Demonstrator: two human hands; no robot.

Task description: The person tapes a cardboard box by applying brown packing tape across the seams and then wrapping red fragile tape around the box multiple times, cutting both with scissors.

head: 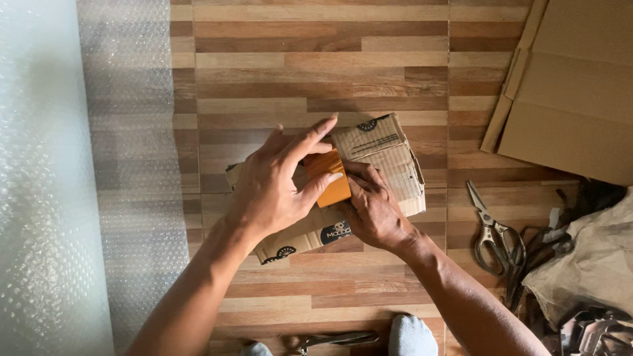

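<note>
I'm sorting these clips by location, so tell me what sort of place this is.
Probably a home floor used as a makeshift packing spot. Both hands press on a small printed cardboard box lying on wood-pattern flooring, with a clear bubble wrap sheet on one side and metal scissors on the other.

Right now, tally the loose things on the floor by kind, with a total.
Small cardboard box, under both hands: 1
Orange tape roll held against it: 1
Scissors: 1
Flat cardboard sheets: 1 stack
Bubble wrap sheet: 1
Crumpled brown paper: 1
Metal tool at bottom edge: 1
Total: 7
</note>
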